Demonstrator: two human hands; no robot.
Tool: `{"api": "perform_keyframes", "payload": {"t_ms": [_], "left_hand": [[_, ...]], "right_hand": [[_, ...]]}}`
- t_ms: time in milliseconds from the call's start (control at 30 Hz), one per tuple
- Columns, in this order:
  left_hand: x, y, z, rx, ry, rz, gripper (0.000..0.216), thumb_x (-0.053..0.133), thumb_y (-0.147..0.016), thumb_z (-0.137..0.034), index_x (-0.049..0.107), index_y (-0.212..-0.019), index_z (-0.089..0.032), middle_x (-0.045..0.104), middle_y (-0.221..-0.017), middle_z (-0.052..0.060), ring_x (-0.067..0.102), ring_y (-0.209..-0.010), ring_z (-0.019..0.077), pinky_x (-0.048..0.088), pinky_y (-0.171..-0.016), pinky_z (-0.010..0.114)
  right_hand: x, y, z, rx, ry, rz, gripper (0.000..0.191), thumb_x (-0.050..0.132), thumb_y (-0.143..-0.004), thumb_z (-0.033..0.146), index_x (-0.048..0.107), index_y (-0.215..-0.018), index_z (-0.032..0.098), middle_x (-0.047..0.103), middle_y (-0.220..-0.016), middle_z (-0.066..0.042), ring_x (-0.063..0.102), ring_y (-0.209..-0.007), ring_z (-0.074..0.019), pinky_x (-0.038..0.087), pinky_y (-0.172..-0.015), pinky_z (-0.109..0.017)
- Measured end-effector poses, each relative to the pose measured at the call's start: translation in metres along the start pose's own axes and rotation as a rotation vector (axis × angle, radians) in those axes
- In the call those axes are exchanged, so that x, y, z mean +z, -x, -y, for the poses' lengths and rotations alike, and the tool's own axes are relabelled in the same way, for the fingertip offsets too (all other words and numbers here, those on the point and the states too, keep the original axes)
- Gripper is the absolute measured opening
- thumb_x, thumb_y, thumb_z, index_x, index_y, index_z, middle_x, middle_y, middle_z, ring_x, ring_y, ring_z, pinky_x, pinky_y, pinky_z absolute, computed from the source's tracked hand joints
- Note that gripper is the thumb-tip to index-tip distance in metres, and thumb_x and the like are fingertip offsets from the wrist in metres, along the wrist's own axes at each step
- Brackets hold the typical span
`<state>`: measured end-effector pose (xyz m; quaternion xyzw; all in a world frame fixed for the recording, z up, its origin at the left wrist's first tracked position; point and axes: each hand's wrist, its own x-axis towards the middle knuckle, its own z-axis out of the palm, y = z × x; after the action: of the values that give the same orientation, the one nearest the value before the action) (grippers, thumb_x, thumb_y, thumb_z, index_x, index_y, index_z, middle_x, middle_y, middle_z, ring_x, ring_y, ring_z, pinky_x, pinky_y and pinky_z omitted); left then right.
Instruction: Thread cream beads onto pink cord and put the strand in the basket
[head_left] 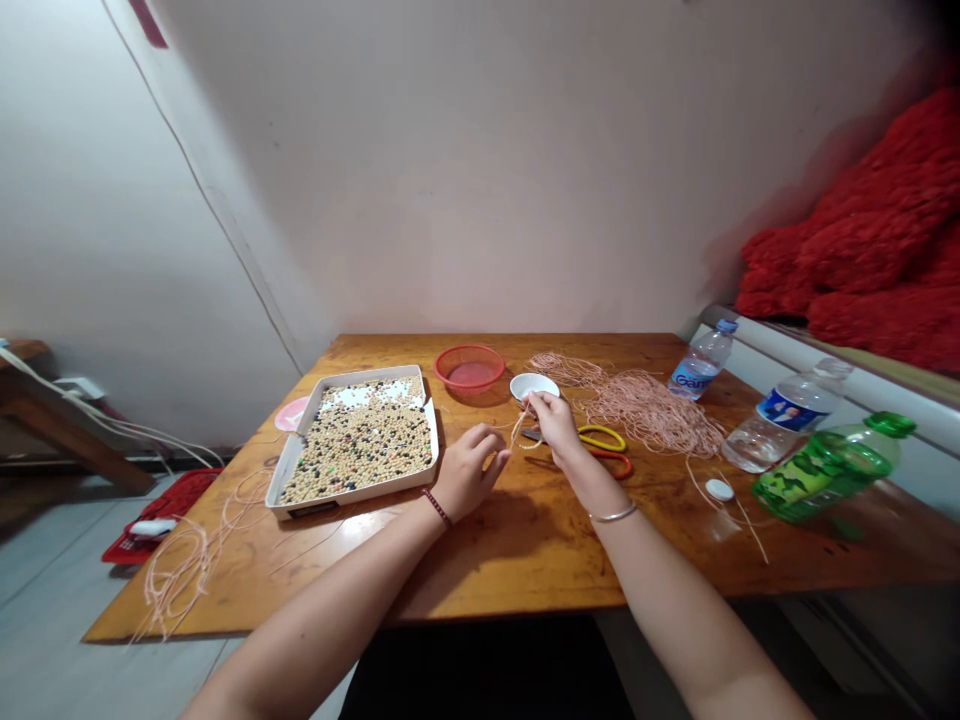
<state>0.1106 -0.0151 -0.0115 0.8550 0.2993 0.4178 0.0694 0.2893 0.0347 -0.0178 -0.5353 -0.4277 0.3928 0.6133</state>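
Note:
My right hand [553, 422] is pinched on a thin pink cord [519, 428] just in front of a small white bowl [533, 385]. My left hand [469, 470] hovers beside it with fingers curled, fingertips close to the same cord; whether it grips the cord I cannot make out. A white tray [284, 475] full of several small beads sits to the left of my left hand. Scissors with yellow and orange handles [607, 447] lie right behind my right wrist.
A red mesh basket [470, 366] stands behind the tray. A heap of pink cord [645, 405] lies at the back right, more cords [180, 570] hang off the front left corner. Three plastic bottles [787, 412] and a white cap [718, 489] occupy the right side.

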Motion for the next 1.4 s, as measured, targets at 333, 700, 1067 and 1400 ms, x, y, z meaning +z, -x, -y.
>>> {"api": "perform_keyframes", "payload": {"t_ms": [333,700,1067,1400], "left_hand": [[0.002,0.002,-0.004,0.023,0.085,0.146,0.023,0.04,-0.097,-0.028,0.057,-0.11,-0.02,0.068,-0.103,0.006,0.064,-0.092,0.015,0.049,-0.081,0.027],[0.003,-0.001,0.0,-0.145,0.105,0.101,0.031,0.046,-0.094,-0.039,0.061,-0.08,-0.016,0.062,-0.075,0.004,0.054,-0.068,0.0141,0.04,-0.065,0.025],[0.015,-0.009,0.014,-0.599,0.626,0.289,0.063,0.04,-0.082,-0.071,0.06,-0.074,-0.011,0.06,-0.067,0.004,0.04,-0.05,0.0075,0.03,-0.047,0.02],[0.024,-0.003,0.023,-0.539,0.417,0.248,0.049,0.04,-0.09,-0.054,0.059,-0.069,-0.014,0.061,-0.069,0.003,0.056,-0.069,0.0157,0.041,-0.071,0.025]], "right_hand": [[0.002,-0.007,-0.017,-0.023,0.056,0.097,0.047,0.061,-0.068,0.061,0.065,-0.076,0.015,0.067,-0.08,-0.008,0.063,-0.07,-0.0182,0.044,-0.051,-0.023],[-0.001,0.002,-0.009,-0.306,0.361,0.03,0.033,0.055,-0.081,0.047,0.067,-0.075,0.017,0.068,-0.072,-0.006,0.06,-0.069,-0.0188,0.043,-0.067,-0.029],[0.009,0.02,-0.01,-0.497,0.806,0.011,0.027,0.045,-0.09,0.033,0.067,-0.08,0.021,0.069,-0.086,-0.008,0.059,-0.08,-0.0197,0.037,-0.069,-0.027],[0.005,-0.003,-0.008,0.092,-0.069,0.18,0.037,0.054,-0.077,0.055,0.057,-0.081,0.019,0.065,-0.076,-0.004,0.051,-0.049,-0.0101,0.034,-0.044,-0.021]]}}
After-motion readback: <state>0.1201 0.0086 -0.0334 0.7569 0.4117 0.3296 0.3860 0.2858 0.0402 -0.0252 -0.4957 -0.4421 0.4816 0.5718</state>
